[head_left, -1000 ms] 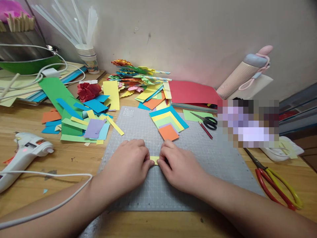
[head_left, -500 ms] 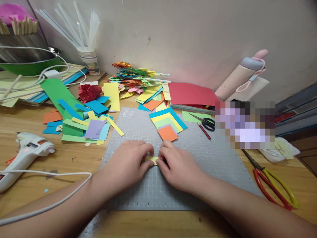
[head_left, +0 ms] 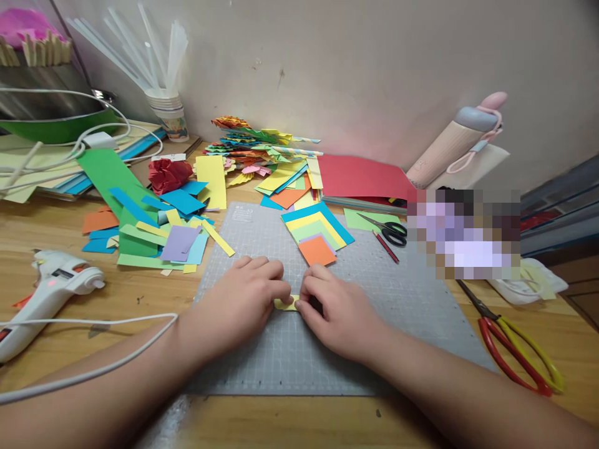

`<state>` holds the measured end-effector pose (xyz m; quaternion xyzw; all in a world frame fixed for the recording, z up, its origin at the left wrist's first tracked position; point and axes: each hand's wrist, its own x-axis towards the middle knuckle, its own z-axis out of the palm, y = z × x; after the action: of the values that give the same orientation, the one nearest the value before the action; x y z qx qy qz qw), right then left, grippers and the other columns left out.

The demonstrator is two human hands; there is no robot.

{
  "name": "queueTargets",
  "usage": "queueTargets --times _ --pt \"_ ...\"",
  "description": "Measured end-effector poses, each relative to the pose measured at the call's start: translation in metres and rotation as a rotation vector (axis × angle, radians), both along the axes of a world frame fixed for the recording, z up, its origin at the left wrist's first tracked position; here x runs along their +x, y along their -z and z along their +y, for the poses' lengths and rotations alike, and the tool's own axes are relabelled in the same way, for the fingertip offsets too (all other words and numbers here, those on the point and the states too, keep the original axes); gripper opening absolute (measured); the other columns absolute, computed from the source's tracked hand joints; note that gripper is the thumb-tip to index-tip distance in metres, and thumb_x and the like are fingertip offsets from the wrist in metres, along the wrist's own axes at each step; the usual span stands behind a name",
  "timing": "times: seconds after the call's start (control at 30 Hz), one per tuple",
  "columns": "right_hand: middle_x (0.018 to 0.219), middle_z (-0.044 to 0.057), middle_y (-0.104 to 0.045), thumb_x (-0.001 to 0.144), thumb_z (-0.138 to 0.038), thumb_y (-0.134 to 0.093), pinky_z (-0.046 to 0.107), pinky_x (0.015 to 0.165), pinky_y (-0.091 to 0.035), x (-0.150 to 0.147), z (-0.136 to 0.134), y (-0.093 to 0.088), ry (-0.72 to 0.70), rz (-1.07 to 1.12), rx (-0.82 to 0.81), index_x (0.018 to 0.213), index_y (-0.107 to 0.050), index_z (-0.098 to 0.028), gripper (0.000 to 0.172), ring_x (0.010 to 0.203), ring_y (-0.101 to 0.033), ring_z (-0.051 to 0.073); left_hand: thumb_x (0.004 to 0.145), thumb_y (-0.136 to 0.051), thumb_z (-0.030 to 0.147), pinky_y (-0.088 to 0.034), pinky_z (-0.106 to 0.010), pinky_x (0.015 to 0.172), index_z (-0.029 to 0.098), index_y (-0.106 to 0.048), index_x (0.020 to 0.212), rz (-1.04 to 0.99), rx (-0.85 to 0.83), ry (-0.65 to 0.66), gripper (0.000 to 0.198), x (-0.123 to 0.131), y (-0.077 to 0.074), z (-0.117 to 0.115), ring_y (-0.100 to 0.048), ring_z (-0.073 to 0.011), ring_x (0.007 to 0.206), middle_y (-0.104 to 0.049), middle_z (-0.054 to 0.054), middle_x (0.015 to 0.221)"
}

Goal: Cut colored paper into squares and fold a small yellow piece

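A small yellow paper piece [head_left: 286, 304] lies on the grey cutting mat [head_left: 407, 318], pinched between both hands. My left hand [head_left: 243, 302] has its fingers curled and pressed on the paper's left end. My right hand [head_left: 337, 312] is closed on its right end, fingertips meeting the left hand's. Most of the paper is hidden under the fingers. Just beyond the hands sits a stack of coloured paper squares [head_left: 318, 231] with an orange one on top.
A white glue gun [head_left: 51, 287] with its cord [head_left: 93, 371] lies at the left. Loose coloured paper scraps [head_left: 154, 224] cover the back left. Black scissors [head_left: 388, 229] and a red pencil [head_left: 386, 246] lie behind; red-and-yellow-handled scissors [head_left: 515, 349] lie at the right. A red sheet [head_left: 360, 174] and a bottle [head_left: 456, 146] sit by the wall.
My left hand's fingers have crept up a little over the yellow paper, and a bit more of the paper's lower edge shows. The right hand has barely moved.
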<state>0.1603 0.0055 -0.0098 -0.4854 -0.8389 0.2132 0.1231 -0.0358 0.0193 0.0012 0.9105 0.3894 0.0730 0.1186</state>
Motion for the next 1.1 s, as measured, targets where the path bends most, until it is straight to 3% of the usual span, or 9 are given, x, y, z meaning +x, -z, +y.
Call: queueTargets --times 0.17,0.27,0.53,0.67,0.77,0.97,1.1 --pt "0.08 0.004 -0.057 0.094 -0.026 -0.042 0.03 0.06 -0.036 0.013 -0.009 0.0 -0.303 0.08 0.209 0.096 -0.066 -0.018 0.025 0.067 -0.051 0.015 0.083 -0.044 0.004 -0.032 -0.033 0.075 0.024 -0.065 0.082 -0.028 -0.054 -0.02 0.029 -0.003 0.003 0.004 -0.05 -0.0195 0.086 -0.055 0.0 0.088" --pt "0.081 0.004 -0.062 0.093 -0.023 -0.043 0.032 0.059 -0.035 0.013 -0.011 -0.001 -0.377 0.016 0.334 0.105 -0.066 -0.016 0.027 0.066 -0.05 0.017 0.084 -0.044 0.005 -0.032 -0.033 0.075 0.023 -0.065 0.081 -0.048 -0.068 -0.028 0.028 -0.004 0.004 0.004 -0.05 -0.0191 0.086 -0.055 -0.001 0.088" --pt "0.08 0.003 -0.063 0.093 -0.022 -0.044 0.031 0.057 -0.036 0.009 -0.008 0.009 -0.364 0.07 0.371 0.105 -0.065 -0.015 0.025 0.065 -0.052 0.016 0.084 -0.043 0.006 -0.032 -0.034 0.076 0.023 -0.063 0.081 -0.071 -0.073 -0.02 0.027 -0.005 0.008 0.004 -0.049 -0.019 0.087 -0.055 0.0 0.09" --pt "0.083 0.004 -0.06 0.09 -0.021 -0.049 0.029 0.063 -0.041 0.007 -0.006 0.012 -0.221 0.122 0.215 0.091 -0.063 -0.016 0.015 0.073 -0.054 0.016 0.082 -0.042 0.006 -0.033 -0.035 0.077 0.024 -0.064 0.084 -0.07 -0.101 -0.026 0.029 -0.005 0.005 0.004 -0.05 -0.0199 0.089 -0.055 -0.001 0.092" --pt "0.086 0.005 -0.06 0.086 -0.022 -0.055 0.03 0.064 -0.042 0.005 -0.005 0.011 -0.137 0.083 0.196 0.084 -0.059 -0.015 0.008 0.075 -0.054 0.017 0.079 -0.046 0.01 -0.033 -0.036 0.08 0.024 -0.065 0.084 -0.078 -0.142 -0.035 0.023 -0.005 -0.001 0.002 -0.05 -0.0204 0.09 -0.054 -0.001 0.092" --pt "0.083 0.008 -0.062 0.094 -0.02 -0.045 0.031 0.066 -0.046 0.006 -0.003 0.011 -0.248 0.049 0.329 0.083 -0.063 -0.013 0.022 0.077 -0.056 0.018 0.078 -0.061 0.029 -0.033 -0.037 0.081 0.023 -0.064 0.085 -0.097 -0.198 -0.021 0.01 -0.007 -0.008 0.0 -0.05 -0.0212 0.089 -0.055 0.0 0.091" --pt "0.078 0.009 -0.062 0.094 -0.014 -0.043 0.029 0.058 -0.043 0.008 0.0 0.015 -0.327 0.029 0.453 0.08 -0.065 -0.012 0.026 0.068 -0.055 0.017 0.077 -0.064 0.029 -0.032 -0.037 0.082 0.021 -0.062 0.082 -0.146 -0.21 0.013 0.009 -0.008 -0.003 0.002 -0.05 -0.0204 0.09 -0.056 0.0 0.089"
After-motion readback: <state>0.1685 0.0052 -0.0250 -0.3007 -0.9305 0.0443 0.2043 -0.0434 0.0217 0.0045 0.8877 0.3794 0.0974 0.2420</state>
